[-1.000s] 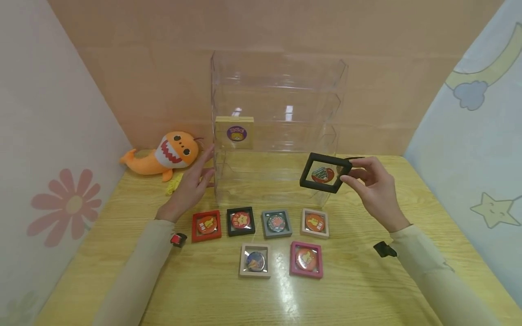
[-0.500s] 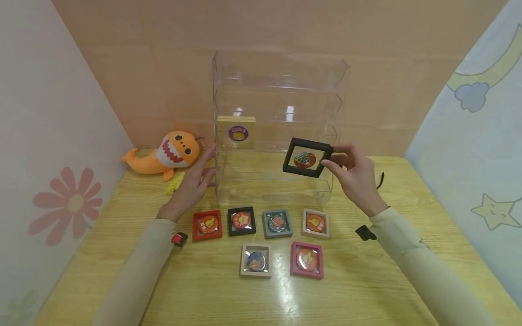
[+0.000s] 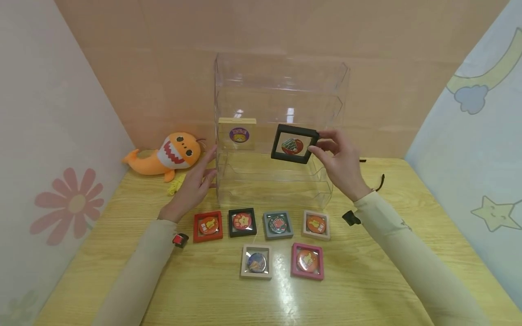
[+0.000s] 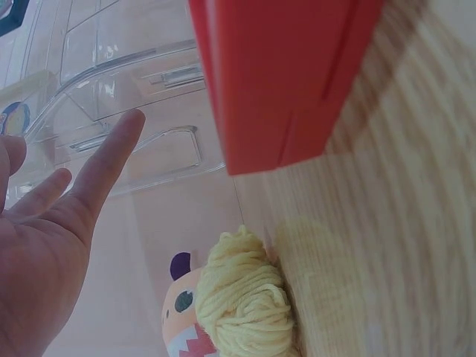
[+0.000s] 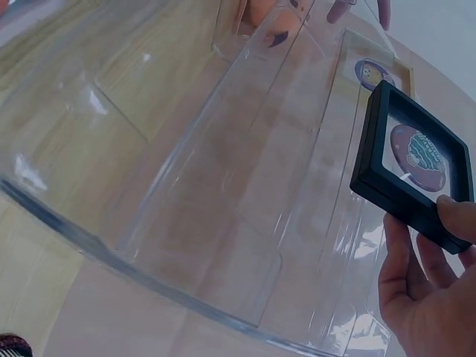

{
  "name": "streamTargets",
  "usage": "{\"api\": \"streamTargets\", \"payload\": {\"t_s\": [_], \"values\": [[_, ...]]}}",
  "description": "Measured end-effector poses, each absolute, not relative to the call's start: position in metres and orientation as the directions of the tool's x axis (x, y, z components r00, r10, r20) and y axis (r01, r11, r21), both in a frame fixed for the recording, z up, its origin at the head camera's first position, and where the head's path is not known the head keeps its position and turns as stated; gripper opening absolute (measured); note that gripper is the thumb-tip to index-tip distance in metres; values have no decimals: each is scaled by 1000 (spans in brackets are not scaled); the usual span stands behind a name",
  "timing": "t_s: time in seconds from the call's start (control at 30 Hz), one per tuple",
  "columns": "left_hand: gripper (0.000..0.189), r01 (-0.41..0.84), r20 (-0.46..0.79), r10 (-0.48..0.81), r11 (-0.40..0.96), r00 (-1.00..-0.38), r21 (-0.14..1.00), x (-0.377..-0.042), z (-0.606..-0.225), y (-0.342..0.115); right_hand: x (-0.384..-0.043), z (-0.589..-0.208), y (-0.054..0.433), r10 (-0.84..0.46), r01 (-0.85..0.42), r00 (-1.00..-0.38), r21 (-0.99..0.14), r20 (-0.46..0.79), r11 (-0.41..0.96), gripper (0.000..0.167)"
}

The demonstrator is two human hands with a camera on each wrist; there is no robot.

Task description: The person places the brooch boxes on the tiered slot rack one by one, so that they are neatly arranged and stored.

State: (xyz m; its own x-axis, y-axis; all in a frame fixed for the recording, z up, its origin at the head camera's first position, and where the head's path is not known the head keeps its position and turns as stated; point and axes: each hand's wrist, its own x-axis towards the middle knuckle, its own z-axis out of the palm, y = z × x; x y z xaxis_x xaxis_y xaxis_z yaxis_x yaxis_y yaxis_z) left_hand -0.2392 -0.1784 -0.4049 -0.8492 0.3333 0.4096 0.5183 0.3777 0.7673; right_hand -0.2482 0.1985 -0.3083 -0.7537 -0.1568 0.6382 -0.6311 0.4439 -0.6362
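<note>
A black display frame (image 3: 293, 144) with a red round badge in its clear window is pinched at its right edge by my right hand (image 3: 342, 160). It is held tilted in front of a clear acrylic tiered rack (image 3: 281, 83). On one of the rack's middle tiers, at the left, stands a cream frame (image 3: 238, 134) with a purple badge. My left hand (image 3: 193, 188) rests against the rack's left side, fingers extended; the left wrist view shows the index finger (image 4: 119, 149) straight beside the clear wall.
Red (image 3: 208, 226), black (image 3: 242, 222), grey (image 3: 278, 225) and beige (image 3: 316, 225) frames lie before the rack. Another beige frame (image 3: 256, 261) and a pink frame (image 3: 307, 261) lie nearer. An orange shark plush (image 3: 171, 156) and yellow yarn (image 4: 245, 297) sit at the left.
My right hand has carried the black frame leftward and up, from the rack's right side to in front of its middle. The left hand stays at the rack's side.
</note>
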Motion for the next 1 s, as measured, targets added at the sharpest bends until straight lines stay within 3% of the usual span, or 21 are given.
{"api": "streamTargets", "payload": {"t_s": [0.4, 1.0], "values": [[65, 520, 416, 330, 360, -847, 774, -240, -408, -177, -274, -302, 179, -205, -719, -669, -553, 714, 421, 34], [66, 541, 437, 337, 341, -834, 769, -244, -409, -173, -294, -299, 167, -208, -701, -662, -497, 720, 511, 34]]}}
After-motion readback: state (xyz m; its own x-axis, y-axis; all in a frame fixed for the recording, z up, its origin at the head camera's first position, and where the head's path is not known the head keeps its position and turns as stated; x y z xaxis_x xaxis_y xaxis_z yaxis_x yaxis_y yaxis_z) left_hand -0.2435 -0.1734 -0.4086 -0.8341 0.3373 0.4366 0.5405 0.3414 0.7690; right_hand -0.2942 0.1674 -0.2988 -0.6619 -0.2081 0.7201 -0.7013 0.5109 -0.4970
